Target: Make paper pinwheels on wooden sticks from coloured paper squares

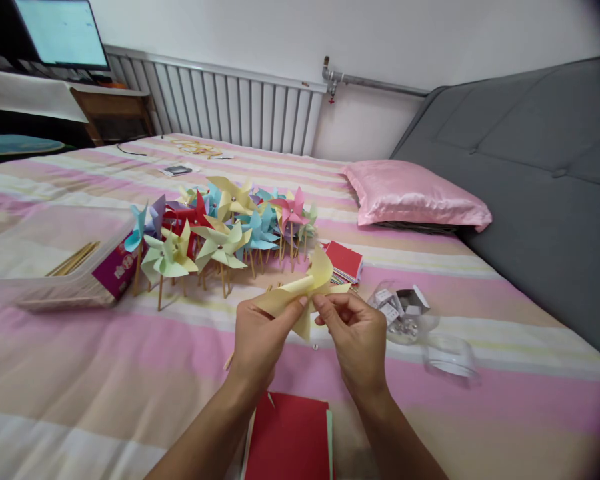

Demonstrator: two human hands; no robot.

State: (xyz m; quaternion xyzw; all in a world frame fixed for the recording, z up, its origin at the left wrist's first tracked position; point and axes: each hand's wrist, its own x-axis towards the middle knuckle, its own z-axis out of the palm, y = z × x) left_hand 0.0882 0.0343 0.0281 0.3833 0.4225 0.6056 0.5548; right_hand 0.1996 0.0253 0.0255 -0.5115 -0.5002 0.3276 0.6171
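On a pink-striped bed point(80, 373) stand finished pinwheels point(220, 233). The left hand point(257, 340) and right hand point(355, 333) are close together, fingertips pinched on a folded yellow paper pinwheel point(305, 290).

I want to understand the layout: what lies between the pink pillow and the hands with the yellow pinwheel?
In the head view, a stack of red paper lies between the pink pillow and the yellow pinwheel; elsewhere, striped bedsheet.

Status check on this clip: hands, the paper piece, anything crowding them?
Left hand and right hand both pinch the yellow pinwheel. Finished pinwheels stand behind, apart. Red paper below wrists.
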